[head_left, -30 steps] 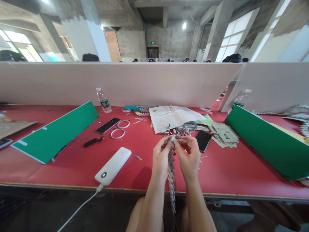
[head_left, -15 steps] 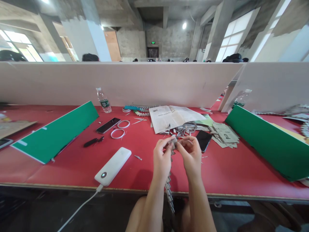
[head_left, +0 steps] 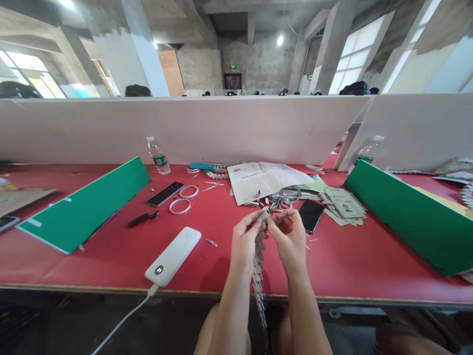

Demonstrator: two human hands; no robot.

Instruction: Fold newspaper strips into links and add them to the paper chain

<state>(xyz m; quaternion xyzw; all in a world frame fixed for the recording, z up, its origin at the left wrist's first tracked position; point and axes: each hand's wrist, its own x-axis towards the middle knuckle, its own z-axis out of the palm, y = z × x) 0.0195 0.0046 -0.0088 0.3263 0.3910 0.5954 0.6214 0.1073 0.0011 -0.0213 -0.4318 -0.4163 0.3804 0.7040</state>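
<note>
My left hand [head_left: 244, 246] pinches the upper end of a zigzag folded-paper chain [head_left: 258, 268] between thumb and fingers. The chain hangs down past the table edge between my forearms. Close beside it, my right hand [head_left: 290, 241] has thumb and fingertips pressed together at the same end of the chain. A tiny yellow spot shows between the two hands; what it is I cannot make out. Just beyond my fingers lie folded paper strips [head_left: 284, 199] in a loose pile, partly under a newspaper sheet [head_left: 264, 180].
A black phone [head_left: 311, 215] and cut paper pieces [head_left: 345, 204] lie right of the hands. To the left are a white power bank [head_left: 173, 256] with a cable, another phone [head_left: 165, 194], white rings [head_left: 180, 205] and a bottle [head_left: 159, 158]. Green boards [head_left: 88, 204] flank the red table.
My hands have shifted slightly left and the right fingers have moved a little apart from the left. More of the chain's upper part shows between them.
</note>
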